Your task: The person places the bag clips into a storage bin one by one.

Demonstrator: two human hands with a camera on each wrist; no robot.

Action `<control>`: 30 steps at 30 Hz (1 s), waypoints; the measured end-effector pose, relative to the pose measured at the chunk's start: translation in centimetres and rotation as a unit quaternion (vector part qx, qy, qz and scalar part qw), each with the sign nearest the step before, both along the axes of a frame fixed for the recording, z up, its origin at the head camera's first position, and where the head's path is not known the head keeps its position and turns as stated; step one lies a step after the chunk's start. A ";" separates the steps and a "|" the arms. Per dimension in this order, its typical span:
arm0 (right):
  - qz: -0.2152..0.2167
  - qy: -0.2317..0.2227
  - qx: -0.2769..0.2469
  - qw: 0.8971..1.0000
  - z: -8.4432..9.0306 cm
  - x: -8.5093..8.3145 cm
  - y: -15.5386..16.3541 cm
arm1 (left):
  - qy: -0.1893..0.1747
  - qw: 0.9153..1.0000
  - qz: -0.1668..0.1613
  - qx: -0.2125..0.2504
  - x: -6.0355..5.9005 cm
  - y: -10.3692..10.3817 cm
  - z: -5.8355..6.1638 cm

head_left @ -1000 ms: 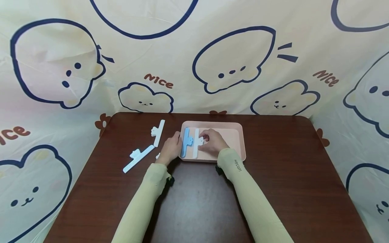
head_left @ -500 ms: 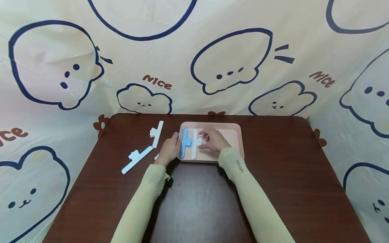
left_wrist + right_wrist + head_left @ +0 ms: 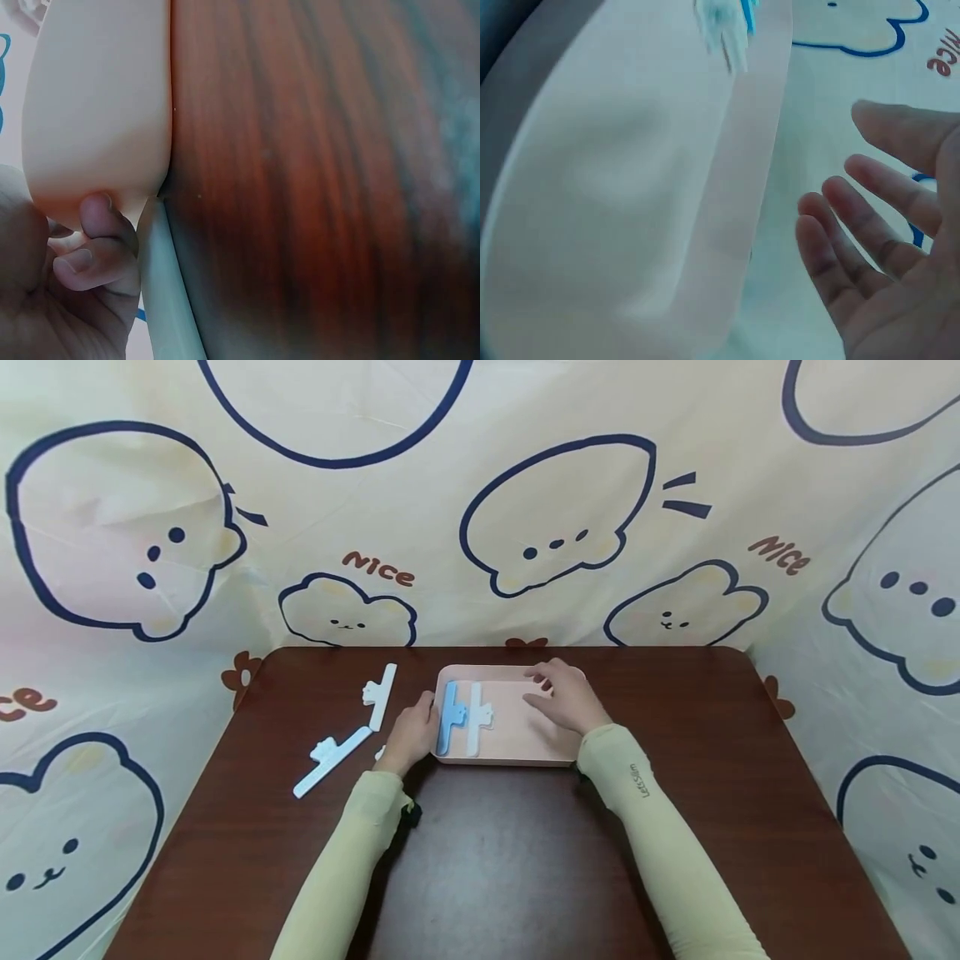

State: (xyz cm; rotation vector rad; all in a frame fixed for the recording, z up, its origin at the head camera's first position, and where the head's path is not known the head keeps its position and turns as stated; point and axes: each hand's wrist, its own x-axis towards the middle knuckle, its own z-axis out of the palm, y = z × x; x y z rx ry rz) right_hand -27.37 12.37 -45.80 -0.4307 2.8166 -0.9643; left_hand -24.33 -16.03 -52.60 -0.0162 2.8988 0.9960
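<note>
My left hand is at the left end of a pale pink tray. The left wrist view shows its curled fingers gripping the tray's end wall. Inside the tray, a blue bag clip and a white bag clip lie side by side near the left wall. My right hand, fingers spread and holding nothing, hovers over the right part of the tray. Its fingers also show apart in the right wrist view.
Left of the tray on the dark wooden table lie a white clip and a pale blue clip, end to end. Another clip is mostly hidden by the left hand. A patterned cloth hangs behind the table.
My right hand has let go of the white clip and moved right and up, off it. The left hand stays at the tray's left end. The head view has shifted slightly.
</note>
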 end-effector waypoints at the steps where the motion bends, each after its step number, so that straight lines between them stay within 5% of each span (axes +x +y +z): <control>1: -0.007 0.008 0.004 1.000 0.0 0.1 0.6 | -0.002 1.000 0.001 0.001 0.0 0.0 0.0; 12: -0.068 0.097 0.028 0.993 -2.2 0.5 5.9 | -0.002 1.000 -0.005 -0.003 0.1 -0.2 0.2; 21: -0.121 -0.004 0.042 0.992 -5.1 0.2 6.5 | -0.001 1.000 -0.007 -0.005 0.1 -0.1 0.2; 30: -0.087 -0.083 0.041 0.992 -6.9 0.0 6.2 | -0.001 1.000 -0.011 -0.018 0.1 -0.1 0.2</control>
